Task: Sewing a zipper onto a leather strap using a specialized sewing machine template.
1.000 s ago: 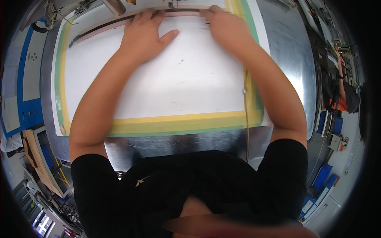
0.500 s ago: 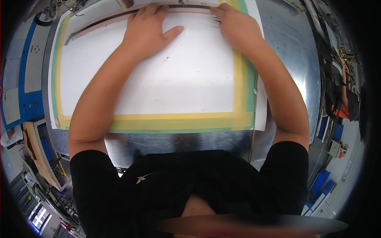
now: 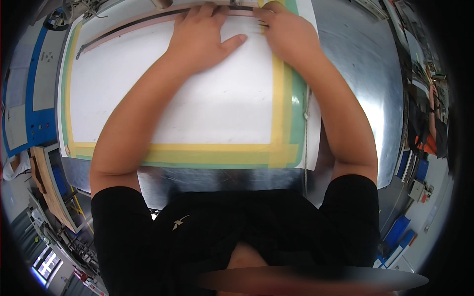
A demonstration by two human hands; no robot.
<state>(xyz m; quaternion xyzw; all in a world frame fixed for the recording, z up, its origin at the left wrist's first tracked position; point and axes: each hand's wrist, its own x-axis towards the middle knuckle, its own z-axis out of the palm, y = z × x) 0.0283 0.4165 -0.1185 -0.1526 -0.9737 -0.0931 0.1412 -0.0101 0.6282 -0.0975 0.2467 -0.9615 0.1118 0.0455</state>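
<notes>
A long, narrow black strip with pink edging (image 3: 133, 24) lies across the far side of a white sheet (image 3: 217, 108). The small piece at its left end looks metallic, but I cannot make out its kind. My left hand (image 3: 200, 42) rests over the strip's middle, fingers reaching onto it and thumb stretched out to the right above the sheet. Close by on the right, my right hand (image 3: 290, 32) has its bent fingers closed at the strip's right part. The fingertips of both hands partly cover the strip.
Yellow tape (image 3: 222, 148) and a green border (image 3: 298, 106) frame the sheet on a shiny metal table (image 3: 363, 54). A cord (image 3: 306, 116) runs along its right side. Machine parts (image 3: 160, 4) stand at the far edge. A blue-and-grey cabinet (image 3: 42, 84) is at left.
My left hand has slid a little to the right along the strip, nearer my right hand. The sheet and table appear shifted slightly left in view.
</notes>
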